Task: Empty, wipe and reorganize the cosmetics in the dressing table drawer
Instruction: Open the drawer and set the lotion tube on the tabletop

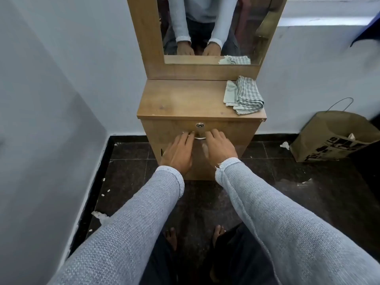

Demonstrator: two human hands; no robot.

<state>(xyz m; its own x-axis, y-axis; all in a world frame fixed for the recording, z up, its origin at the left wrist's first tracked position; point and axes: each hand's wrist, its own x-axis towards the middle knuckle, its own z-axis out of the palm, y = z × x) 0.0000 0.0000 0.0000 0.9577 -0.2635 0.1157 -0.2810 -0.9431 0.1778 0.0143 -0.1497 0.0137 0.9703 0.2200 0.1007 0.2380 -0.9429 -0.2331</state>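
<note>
The wooden dressing table [176, 101] stands against the wall with its drawer front [236, 132] closed, a round lock [200, 125] at its top. Nothing inside the drawer shows. My left hand [178, 153] reaches forward, its straight fingertips touching the left end of the curved metal handle [199, 138]. My right hand [221, 148] lies beside it, fingers extended onto the handle's right end. A folded checked cloth [243, 97] lies on the tabletop's right rear corner.
A wood-framed mirror [205, 27] rises behind the tabletop and reflects my arms. A brown paper bag [329, 136] sits on the dark tiled floor to the right. White walls close in on the left. Small white scraps litter the floor.
</note>
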